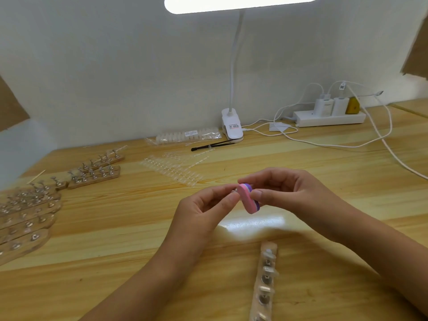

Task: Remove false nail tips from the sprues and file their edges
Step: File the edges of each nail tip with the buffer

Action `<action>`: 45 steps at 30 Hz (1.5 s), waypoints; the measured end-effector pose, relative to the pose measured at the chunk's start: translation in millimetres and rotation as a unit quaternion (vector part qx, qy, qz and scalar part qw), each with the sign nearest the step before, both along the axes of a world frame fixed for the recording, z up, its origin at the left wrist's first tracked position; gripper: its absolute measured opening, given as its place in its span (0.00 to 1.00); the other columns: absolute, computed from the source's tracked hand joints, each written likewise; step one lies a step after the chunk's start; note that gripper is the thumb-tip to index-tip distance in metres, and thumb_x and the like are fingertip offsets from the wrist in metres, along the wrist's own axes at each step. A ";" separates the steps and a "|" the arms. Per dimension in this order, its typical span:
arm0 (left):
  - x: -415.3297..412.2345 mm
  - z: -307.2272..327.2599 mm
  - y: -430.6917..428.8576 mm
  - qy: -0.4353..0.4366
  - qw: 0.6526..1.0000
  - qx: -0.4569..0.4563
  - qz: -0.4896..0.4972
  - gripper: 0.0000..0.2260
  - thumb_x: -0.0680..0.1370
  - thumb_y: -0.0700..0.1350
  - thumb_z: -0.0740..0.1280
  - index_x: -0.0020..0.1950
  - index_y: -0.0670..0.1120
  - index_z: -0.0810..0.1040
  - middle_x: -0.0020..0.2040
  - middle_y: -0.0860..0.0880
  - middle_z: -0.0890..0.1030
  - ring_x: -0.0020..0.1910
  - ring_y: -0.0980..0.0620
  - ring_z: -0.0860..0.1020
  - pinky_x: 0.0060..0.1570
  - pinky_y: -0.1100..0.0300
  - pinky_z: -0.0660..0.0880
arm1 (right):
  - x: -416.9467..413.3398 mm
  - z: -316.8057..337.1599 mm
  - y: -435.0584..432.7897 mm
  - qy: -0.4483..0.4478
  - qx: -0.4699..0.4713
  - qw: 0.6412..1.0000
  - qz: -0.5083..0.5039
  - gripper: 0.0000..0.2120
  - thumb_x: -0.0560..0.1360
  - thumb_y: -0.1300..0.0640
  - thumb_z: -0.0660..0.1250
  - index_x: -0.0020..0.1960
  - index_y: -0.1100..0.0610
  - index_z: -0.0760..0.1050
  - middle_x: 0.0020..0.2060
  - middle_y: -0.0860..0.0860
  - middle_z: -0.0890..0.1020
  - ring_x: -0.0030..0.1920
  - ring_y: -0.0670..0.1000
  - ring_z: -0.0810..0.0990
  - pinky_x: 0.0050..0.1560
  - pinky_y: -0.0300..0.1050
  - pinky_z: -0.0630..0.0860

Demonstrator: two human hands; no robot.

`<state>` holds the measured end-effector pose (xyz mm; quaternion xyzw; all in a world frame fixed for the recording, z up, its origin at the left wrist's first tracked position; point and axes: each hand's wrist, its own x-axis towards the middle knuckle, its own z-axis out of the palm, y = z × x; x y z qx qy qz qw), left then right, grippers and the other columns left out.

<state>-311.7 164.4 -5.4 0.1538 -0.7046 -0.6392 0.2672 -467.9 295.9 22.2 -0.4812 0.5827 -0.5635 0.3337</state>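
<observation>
Two pinches | right hand [291,193] fingers [256,194]: file [249,201] | left hand [201,206]: tip [234,190] | desk [111,242] (wooden) | white wall [104,66]

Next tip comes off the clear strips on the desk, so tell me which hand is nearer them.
Left. The left hand, pinching a nail tip, sits just in front of the clear strips; the right hand, holding the file, is farther right.

We look down on a pale wooden desk [111,246] that meets a plain white wall [104,72]. A white clip lamp [232,126] stands at the back, its lit head above us, glare on the wood. Right of it lies a power strip [330,118] with chargers [326,106] and trailing cables [379,133]
</observation>
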 end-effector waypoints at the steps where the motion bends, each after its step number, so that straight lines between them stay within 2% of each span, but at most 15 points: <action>1: 0.1 0.7 0.7 0.002 1.000 -0.001 -0.001 0.11 0.74 0.50 0.71 0.55 0.53 0.86 0.53 0.55 0.86 0.56 0.61 0.81 0.51 0.75 0.72 | -0.8 0.8 0.7 0.004 0.007 1.000 0.008 0.13 0.72 0.55 0.71 0.56 0.53 0.83 0.51 0.51 0.86 0.51 0.50 0.84 0.51 0.34 0.77; 5: -0.5 1.7 5.2 -0.002 1.000 -0.009 0.004 0.14 0.73 0.49 0.70 0.58 0.49 0.84 0.53 0.56 0.86 0.56 0.62 0.81 0.50 0.74 0.73 | -2.4 -0.1 0.7 0.000 0.014 1.000 0.001 0.13 0.72 0.53 0.71 0.56 0.51 0.83 0.50 0.50 0.86 0.50 0.49 0.84 0.50 0.33 0.76; 10: -0.5 4.1 3.8 0.009 1.000 0.004 0.028 0.14 0.72 0.50 0.71 0.57 0.49 0.84 0.51 0.55 0.86 0.53 0.62 0.82 0.48 0.75 0.73 | -3.3 -0.7 0.5 -0.003 0.019 1.000 0.024 0.13 0.73 0.54 0.71 0.56 0.52 0.83 0.50 0.52 0.86 0.51 0.50 0.84 0.50 0.34 0.77; 45: -0.1 5.3 -1.0 -0.012 1.000 -0.020 0.003 0.14 0.71 0.53 0.72 0.55 0.52 0.85 0.51 0.54 0.86 0.54 0.59 0.82 0.51 0.71 0.74 | -12.1 -0.4 3.2 0.014 0.032 0.997 0.069 0.11 0.75 0.54 0.71 0.56 0.51 0.82 0.50 0.53 0.85 0.51 0.51 0.84 0.51 0.38 0.78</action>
